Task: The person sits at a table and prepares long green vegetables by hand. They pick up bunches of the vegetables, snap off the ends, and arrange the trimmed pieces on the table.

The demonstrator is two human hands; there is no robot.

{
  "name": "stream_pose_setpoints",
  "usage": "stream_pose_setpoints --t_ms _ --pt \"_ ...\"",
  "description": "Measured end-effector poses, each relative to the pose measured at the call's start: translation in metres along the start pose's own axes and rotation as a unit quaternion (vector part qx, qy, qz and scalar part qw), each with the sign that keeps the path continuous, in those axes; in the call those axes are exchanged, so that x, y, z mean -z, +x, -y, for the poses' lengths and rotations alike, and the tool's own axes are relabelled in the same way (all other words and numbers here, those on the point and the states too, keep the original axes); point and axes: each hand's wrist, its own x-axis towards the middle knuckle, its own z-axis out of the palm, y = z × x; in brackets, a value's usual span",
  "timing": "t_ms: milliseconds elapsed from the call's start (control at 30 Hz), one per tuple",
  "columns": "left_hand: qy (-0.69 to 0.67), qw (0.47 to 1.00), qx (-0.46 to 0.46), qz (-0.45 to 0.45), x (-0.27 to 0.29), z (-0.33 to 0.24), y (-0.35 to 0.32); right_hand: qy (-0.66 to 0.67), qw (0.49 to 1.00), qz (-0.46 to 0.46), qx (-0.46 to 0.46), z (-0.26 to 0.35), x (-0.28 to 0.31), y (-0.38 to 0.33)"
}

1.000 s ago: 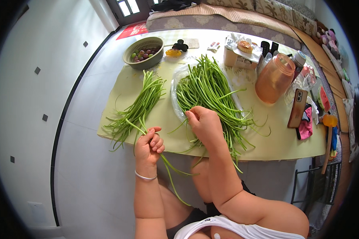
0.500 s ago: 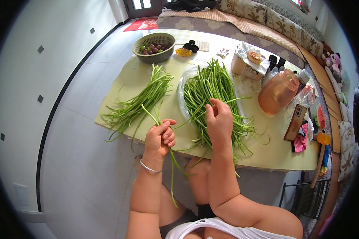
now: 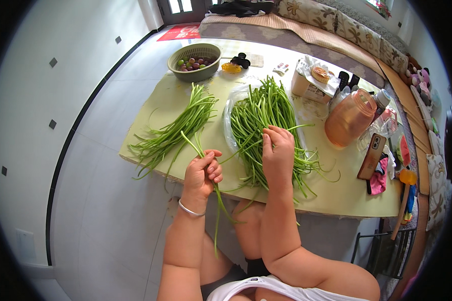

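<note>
My left hand is closed around a few long green vegetable stems, whose ends hang below the table edge. Over the larger heap of green stems, my right hand has thumb and fingers pinched together on a thin stem that sticks out to the right. That heap rests on a clear plastic bag. To the left lies a smaller bundle of stems, laid roughly side by side on the yellow-green table.
A grey-green colander of grapes stands at the back left, near a black hair clip. On the right are a box with a pastry on it, an orange-tinted jug and a phone. Beyond is a sofa.
Both hands stay almost where they were, with the same grips. The fingers of my right hand have drawn closer together. The view has shifted slightly.
</note>
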Motion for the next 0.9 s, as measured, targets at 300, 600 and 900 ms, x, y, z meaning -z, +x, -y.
stream_pose_setpoints --t_ms 300,600,900 --pt "0.029 0.998 -0.041 0.042 -0.011 0.002 0.003 0.126 0.984 0.127 -0.012 0.035 0.006 -0.007" --pt "-0.024 0.996 -0.084 0.007 0.003 -0.002 0.005 0.173 0.936 0.306 -0.020 0.054 0.004 -0.017" --pt "-0.009 0.995 -0.096 0.004 0.006 -0.015 -0.006 0.194 0.913 0.349 -0.084 0.043 0.000 -0.021"
